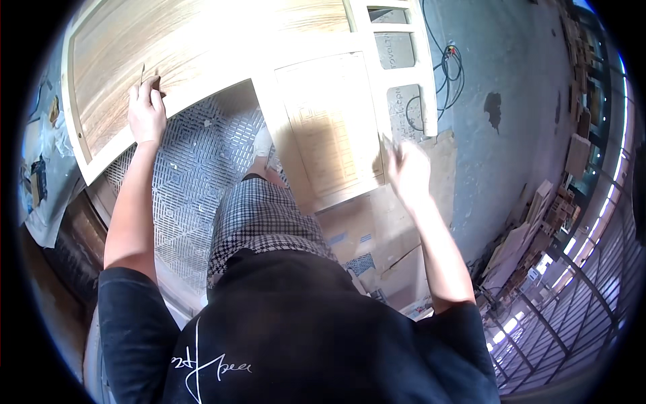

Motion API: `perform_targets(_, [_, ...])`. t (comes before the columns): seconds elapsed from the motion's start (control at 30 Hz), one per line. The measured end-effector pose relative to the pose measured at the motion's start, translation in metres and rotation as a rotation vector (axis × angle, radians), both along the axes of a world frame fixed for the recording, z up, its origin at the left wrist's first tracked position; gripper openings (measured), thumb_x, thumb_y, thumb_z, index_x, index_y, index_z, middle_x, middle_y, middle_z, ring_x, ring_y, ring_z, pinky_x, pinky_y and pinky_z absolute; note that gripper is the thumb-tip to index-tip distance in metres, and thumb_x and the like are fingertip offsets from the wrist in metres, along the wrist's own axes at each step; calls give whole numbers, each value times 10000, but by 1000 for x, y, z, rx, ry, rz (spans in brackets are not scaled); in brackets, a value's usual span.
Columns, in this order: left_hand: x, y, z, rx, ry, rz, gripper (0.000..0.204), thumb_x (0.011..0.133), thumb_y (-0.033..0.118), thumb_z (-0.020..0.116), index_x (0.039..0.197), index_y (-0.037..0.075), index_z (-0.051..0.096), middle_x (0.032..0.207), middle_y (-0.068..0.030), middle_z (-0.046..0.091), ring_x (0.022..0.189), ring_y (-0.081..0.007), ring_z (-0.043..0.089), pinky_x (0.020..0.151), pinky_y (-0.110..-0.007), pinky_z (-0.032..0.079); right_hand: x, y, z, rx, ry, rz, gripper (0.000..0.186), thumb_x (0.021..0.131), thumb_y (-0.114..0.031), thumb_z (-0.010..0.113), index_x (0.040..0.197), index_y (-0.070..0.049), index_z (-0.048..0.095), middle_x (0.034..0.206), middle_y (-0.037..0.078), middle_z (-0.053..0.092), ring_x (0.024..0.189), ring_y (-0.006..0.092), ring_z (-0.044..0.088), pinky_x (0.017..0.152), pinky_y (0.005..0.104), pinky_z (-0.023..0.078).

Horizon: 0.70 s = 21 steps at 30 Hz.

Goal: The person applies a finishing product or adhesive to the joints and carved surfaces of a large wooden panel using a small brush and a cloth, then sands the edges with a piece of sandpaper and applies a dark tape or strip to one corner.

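Note:
A wooden panel assembly (202, 34) with a pale frame and grained infill fills the upper view. My left hand (147, 111) rests at its lower frame, fingers curled on a thin rod-like item (142, 71). My right hand (410, 168) is closed beside the right edge of a lighter carved panel (326, 114); it is blurred, and whatever it holds is unclear. A slotted pale frame piece (424, 101) extends just above it.
Patterned floor mat (188, 168) and cardboard (356, 229) lie below, around my legs. A black cable (452, 84) is coiled on the grey floor at right. Stacked boards (511, 242) and a barred grille (558, 310) line the far right. Plastic-covered clutter (40, 155) sits far left.

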<state>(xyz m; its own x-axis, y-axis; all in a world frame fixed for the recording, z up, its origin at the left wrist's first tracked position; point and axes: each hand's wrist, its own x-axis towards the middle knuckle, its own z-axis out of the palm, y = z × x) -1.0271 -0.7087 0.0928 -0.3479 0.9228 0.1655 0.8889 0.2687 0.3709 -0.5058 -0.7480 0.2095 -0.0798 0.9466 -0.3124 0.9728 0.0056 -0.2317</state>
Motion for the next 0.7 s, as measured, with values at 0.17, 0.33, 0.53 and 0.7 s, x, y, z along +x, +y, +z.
perform_targets(0.17, [8,7,2,-14,-29,-14,259,986,174,498,1162,177,689,1058,-113,622,953,-314,661,850,-431,527,-44,136,-52,374,333,-131,295,910,-255,644,1069,-11,697,960,222,698,924,390,679,814,452,527])
perform_targets(0.33, [7,5,1,31,-19,-37,259,981,163,500,1153,167,694,1011,-111,626,906,-310,668,824,-422,532,-66,179,-87,439,345,-89,306,878,-274,705,1028,-8,722,867,191,705,800,318,693,761,390,533])
perform_targets(0.53, [4,6,-4,-19,-13,-16,274,989,160,482,1171,132,685,1041,-133,633,907,-315,679,824,-427,534,-66,178,-83,492,341,1,219,900,-220,642,1044,-68,706,983,162,703,948,368,678,852,451,523])
perform_targets(0.7, [-2,7,-11,10,-9,-22,252,989,200,499,1147,176,695,1028,-120,632,937,-327,662,834,-431,527,-70,168,-69,372,50,75,197,920,-190,630,1008,-28,698,963,199,694,920,399,673,830,469,532])
